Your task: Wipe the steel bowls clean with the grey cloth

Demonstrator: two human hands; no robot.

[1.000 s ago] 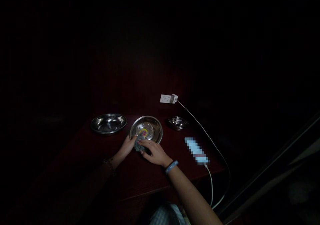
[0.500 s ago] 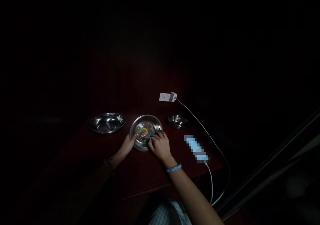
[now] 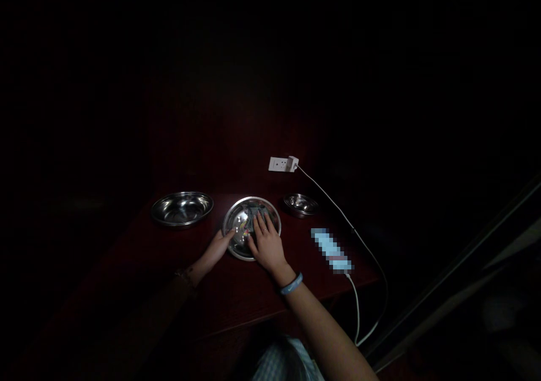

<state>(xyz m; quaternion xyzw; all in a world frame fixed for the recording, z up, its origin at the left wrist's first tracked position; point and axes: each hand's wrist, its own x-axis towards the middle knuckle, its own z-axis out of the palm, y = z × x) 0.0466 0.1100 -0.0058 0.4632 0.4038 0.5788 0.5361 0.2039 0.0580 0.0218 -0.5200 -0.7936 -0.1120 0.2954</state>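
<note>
A shiny steel dish (image 3: 231, 244) is tilted up towards me above the dark red table. At its left edge, my left hand (image 3: 216, 248) is closed, thumb over the rim and fingers out of sight behind. Inside the dish lies a crumpled grey-green cloth (image 3: 253, 215). My right hand (image 3: 270, 248), with a blue band at the wrist, presses on this cloth with its fingers stretched and spread. Part of a yellow and pink sticker (image 3: 244, 229) shows on the dish's bottom; the cloth and hand cover the rest.
A larger steel dish (image 3: 181, 224) stands at the table's back left. A small steel bowl (image 3: 301, 205) is at the back right. Near the right edge lies a blurred-out pale blue device (image 3: 332, 250) on a white cable (image 3: 358, 308). A charger (image 3: 292, 164) sits in the wall socket (image 3: 276, 164).
My right hand has slid the cloth up and away from me inside the dish, its fingers now straighter and further apart. The dish has shifted slightly right, and more of the sticker is covered.
</note>
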